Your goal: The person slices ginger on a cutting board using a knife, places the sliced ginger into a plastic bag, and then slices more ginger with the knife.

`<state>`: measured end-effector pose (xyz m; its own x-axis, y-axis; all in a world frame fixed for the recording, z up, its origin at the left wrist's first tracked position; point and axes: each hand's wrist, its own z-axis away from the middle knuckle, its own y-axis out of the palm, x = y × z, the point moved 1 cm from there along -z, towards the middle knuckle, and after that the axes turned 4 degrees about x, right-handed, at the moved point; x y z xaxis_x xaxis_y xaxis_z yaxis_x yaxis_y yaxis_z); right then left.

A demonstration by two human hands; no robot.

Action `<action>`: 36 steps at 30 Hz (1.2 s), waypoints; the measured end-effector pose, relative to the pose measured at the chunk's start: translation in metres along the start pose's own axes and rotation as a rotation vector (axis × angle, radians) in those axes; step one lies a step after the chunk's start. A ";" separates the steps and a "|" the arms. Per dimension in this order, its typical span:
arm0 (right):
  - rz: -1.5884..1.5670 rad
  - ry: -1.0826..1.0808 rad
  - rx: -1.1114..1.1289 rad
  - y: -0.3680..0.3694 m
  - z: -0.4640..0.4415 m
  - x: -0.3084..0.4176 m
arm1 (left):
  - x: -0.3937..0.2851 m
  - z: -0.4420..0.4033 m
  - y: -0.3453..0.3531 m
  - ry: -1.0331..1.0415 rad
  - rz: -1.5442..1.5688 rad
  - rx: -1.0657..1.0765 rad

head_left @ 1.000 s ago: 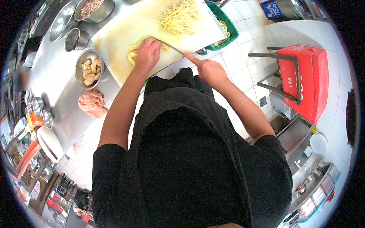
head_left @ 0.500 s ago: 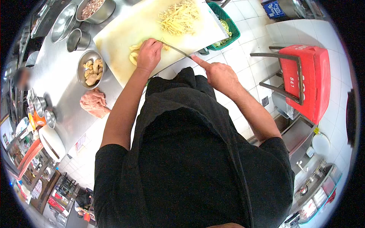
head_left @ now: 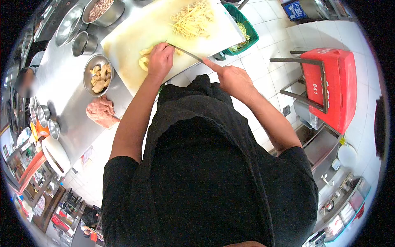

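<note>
My right hand (head_left: 234, 81) grips a knife, its index finger stretched along the spine; the handle is hidden in the palm. The thin dark blade (head_left: 187, 52) reaches left across the edge of the white cutting board (head_left: 131, 31), its far end by my left hand (head_left: 161, 59). That hand is closed, fingertips curled down over yellow ginger, mostly covered by them. Pale yellow ginger slices (head_left: 143, 64) lie beside its knuckles. Farther up the board rests a heap of ginger strips (head_left: 192, 19). A steel bowl (head_left: 87, 84) left of the board holds peeled ginger chunks (head_left: 98, 84).
A crumpled pink cloth (head_left: 101, 112) lies on the steel table (head_left: 78, 136). Steel pots (head_left: 84, 43) stand at upper left. Beyond the board's right edge is a green basket (head_left: 252, 36) with scraps. A red chair (head_left: 333, 88) stands right. Another person is at far left.
My right hand and the knife have shifted slightly left, bringing the blade nearer my left hand. My left hand stays nearly where it was on the ginger.
</note>
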<state>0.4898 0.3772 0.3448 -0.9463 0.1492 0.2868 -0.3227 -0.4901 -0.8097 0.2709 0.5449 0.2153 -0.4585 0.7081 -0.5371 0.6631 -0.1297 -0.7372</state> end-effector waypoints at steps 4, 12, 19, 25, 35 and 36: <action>0.003 -0.005 0.020 -0.004 0.009 -0.002 | 0.003 0.001 0.000 -0.002 -0.006 0.005; -0.066 -0.051 -0.096 0.030 -0.039 0.002 | 0.007 0.002 0.002 -0.007 -0.031 0.048; -0.005 -0.045 -0.032 -0.001 0.004 -0.001 | 0.007 0.006 0.005 -0.025 -0.063 0.031; 0.004 -0.043 -0.015 0.002 0.003 -0.004 | 0.007 0.005 0.002 -0.020 -0.034 0.023; -0.020 -0.071 -0.093 0.008 -0.022 0.007 | 0.011 0.006 0.007 -0.013 -0.074 0.007; -0.006 -0.064 -0.071 0.004 -0.015 0.006 | 0.011 0.007 0.007 -0.010 -0.090 0.013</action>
<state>0.4821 0.3889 0.3353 -0.9418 0.0956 0.3223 -0.3313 -0.4266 -0.8416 0.2667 0.5471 0.2012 -0.5216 0.7104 -0.4726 0.6113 -0.0753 -0.7878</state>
